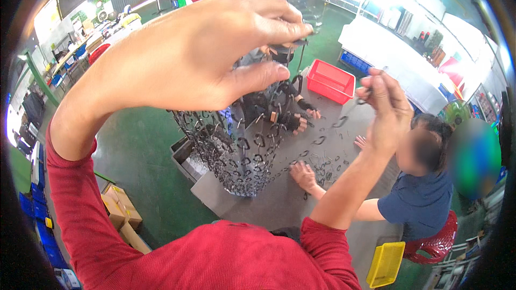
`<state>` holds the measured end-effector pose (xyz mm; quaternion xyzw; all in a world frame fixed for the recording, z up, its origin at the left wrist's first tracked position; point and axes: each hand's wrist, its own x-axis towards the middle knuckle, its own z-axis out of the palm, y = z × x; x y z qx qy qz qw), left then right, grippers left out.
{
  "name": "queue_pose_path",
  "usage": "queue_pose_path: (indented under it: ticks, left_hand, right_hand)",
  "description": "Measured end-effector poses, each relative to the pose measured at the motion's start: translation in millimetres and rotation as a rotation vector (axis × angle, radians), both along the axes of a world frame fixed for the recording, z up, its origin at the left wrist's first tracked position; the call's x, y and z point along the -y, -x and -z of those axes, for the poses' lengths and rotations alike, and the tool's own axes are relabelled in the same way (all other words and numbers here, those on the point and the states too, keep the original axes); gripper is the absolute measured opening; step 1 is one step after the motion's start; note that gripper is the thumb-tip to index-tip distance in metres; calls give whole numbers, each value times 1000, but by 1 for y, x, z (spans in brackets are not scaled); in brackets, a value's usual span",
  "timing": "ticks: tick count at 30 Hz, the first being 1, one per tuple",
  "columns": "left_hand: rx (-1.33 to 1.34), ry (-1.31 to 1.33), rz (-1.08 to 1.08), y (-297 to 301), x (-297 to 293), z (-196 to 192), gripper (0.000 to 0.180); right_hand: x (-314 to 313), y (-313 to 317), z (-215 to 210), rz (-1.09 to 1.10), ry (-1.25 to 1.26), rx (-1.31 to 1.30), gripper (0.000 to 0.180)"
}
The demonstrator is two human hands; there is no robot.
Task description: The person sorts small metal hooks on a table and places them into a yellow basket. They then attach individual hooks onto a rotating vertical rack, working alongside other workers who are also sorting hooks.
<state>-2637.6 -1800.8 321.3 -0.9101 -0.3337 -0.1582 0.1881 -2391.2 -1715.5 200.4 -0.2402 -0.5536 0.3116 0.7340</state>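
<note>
My left hand (pixel 226 48) is raised high in front of me. Its fingers bend over something dark at their tips, and the thumb stays apart below them; what they grip is partly hidden and blurred. Under that hand hangs a dense curtain of dark chains (pixel 247 153) made of oval links. On the right, my right hand (pixel 384 102) is closed in a pinch on the upper end of a chain (pixel 341 122). That chain slants down and left towards the hanging bundle. Loose dark links (pixel 328 169) lie scattered on the grey table (pixel 279 204).
A co-worker (pixel 424 182) in a dark blue shirt sits at the right, hands on the table. Opposite, another person's dark-gloved hands (pixel 295 122) rest there. A red basket (pixel 330 80), a yellow basket (pixel 385 265), a grey crate (pixel 185 158) and cardboard boxes (pixel 122 205) stand around.
</note>
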Motion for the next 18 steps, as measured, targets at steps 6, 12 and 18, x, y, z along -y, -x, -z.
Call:
queue_pose_path:
  ticks: [6, 12, 18]
  left_hand:
    - [72, -159, 21, -6, -13, 16, 51]
    - [89, -137, -22, -2, -10, 16, 46]
    - [38, 7, 72, 0, -1, 3, 51]
  right_hand:
    - [-17, -71, 28, 1002, 280, 1068, 26]
    - [8, 37, -4, -32, -38, 387, 22]
    - [15, 70, -15, -484, -67, 152, 13]
